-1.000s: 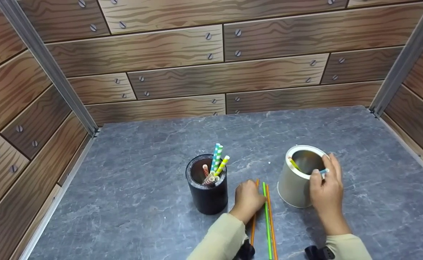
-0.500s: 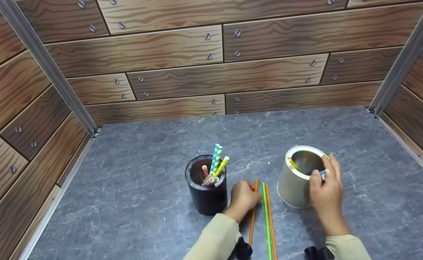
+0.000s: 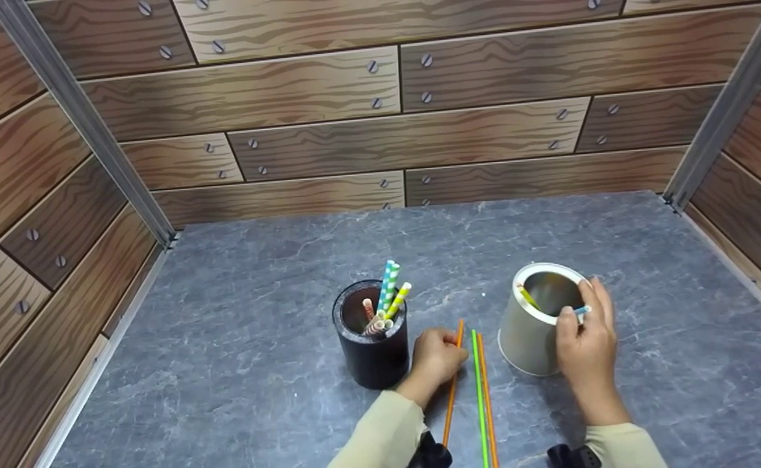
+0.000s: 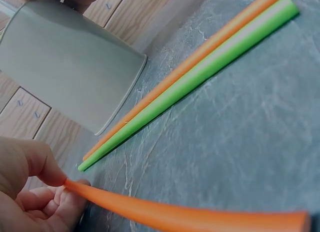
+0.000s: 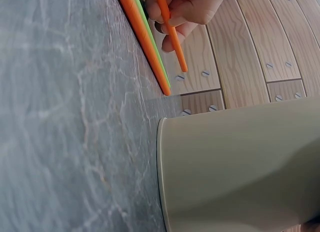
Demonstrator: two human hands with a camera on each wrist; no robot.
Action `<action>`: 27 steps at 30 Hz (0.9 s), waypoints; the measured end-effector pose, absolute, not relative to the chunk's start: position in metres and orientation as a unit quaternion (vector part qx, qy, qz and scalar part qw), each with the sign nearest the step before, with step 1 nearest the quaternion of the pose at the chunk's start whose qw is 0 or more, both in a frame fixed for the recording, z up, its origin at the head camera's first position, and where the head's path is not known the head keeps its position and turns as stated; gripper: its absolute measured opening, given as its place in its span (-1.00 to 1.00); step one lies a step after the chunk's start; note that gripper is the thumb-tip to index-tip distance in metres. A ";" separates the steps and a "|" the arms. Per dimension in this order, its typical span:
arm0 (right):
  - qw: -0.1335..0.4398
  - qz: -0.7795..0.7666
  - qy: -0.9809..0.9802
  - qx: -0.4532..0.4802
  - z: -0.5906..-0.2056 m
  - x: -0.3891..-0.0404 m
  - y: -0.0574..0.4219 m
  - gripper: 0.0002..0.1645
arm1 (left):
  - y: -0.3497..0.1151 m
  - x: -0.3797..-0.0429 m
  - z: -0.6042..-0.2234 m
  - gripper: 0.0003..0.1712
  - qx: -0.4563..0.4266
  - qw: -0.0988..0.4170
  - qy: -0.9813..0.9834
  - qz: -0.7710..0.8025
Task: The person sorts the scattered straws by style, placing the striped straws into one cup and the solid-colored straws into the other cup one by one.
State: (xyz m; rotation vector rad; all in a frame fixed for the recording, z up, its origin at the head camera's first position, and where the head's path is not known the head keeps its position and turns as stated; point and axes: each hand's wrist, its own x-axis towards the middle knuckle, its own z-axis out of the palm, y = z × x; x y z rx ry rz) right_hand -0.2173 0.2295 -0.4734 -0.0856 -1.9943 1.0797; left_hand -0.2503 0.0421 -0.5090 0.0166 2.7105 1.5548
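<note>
In the head view my left hand [image 3: 435, 357] pinches an orange straw [image 3: 450, 409] between thumb and fingers near its far end. The left wrist view shows this orange straw [image 4: 165, 214] running toward the camera. From the right wrist camera, its tip [image 5: 184, 66] appears raised off the table. My right hand [image 3: 588, 348] grips the rim of a pale grey cup [image 3: 528, 341], thumb near the front rim. A yellow straw [image 3: 528, 297] leans inside that cup, and a blue straw end [image 3: 583, 310] pokes out between thumb and fingers.
A green straw [image 3: 481, 396] and a second orange straw [image 3: 488, 403] lie side by side on the grey table [image 3: 257, 312]. Left of my left hand stands a black cup [image 3: 377, 361] with several striped paper straws [image 3: 390, 289]. Wood-patterned walls [image 3: 328, 140] enclose the table.
My left hand has shifted slightly left, away from the green straw, and the pinched orange straw has moved a little with it. The right hand and pale cup stay put.
</note>
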 end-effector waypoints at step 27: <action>0.413 0.438 -0.798 -0.038 -0.472 -0.216 0.229 -0.44 | 0.049 -0.244 -0.479 -0.71 0.027 -0.060 0.735 0.675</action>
